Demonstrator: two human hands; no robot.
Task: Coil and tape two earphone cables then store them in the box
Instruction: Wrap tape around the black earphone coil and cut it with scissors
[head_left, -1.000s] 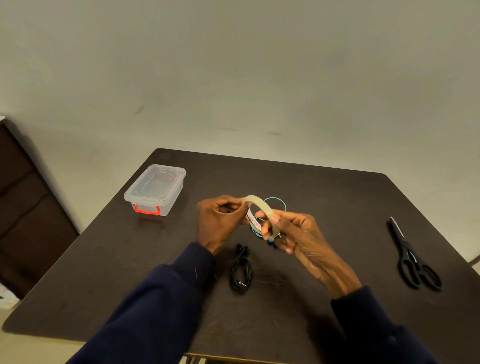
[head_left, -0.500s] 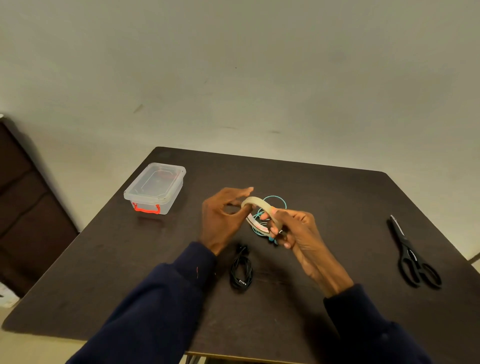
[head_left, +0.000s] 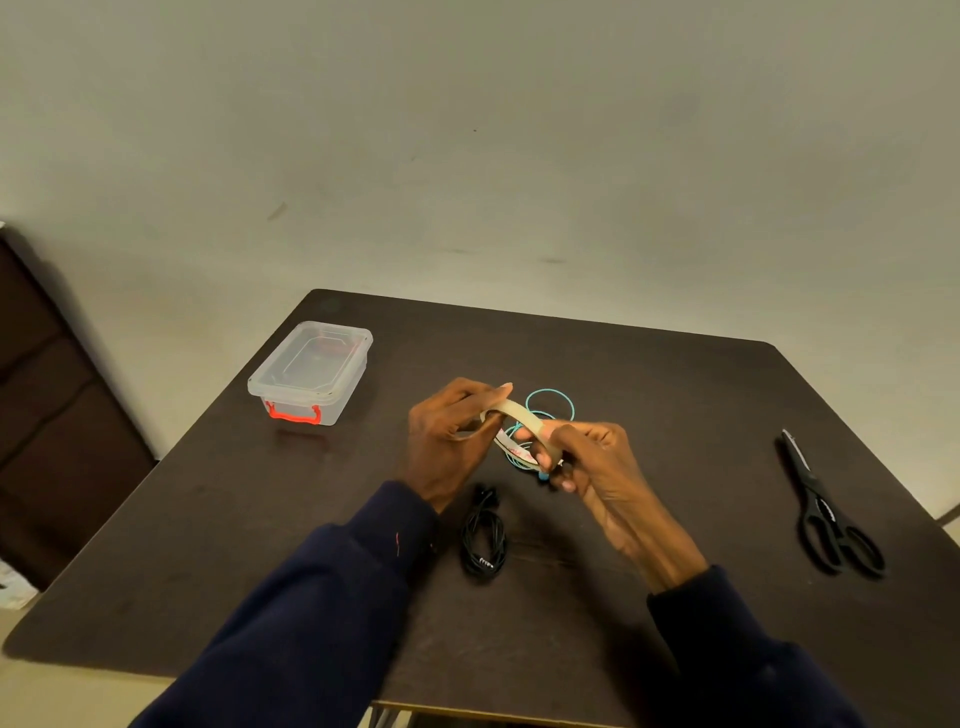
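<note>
At the centre, the left hand (head_left: 447, 441) pinches one side of the tape roll (head_left: 519, 413), the right hand's (head_left: 597, 462) fingers curl round the other, in front of the teal cable (head_left: 550, 397).

Your left hand (head_left: 447, 441) and right hand (head_left: 597, 462) cover parts of the tape roll (head_left: 519, 413) and the teal cable (head_left: 550, 391) behind it; the roll's red print is unreadable.
</note>
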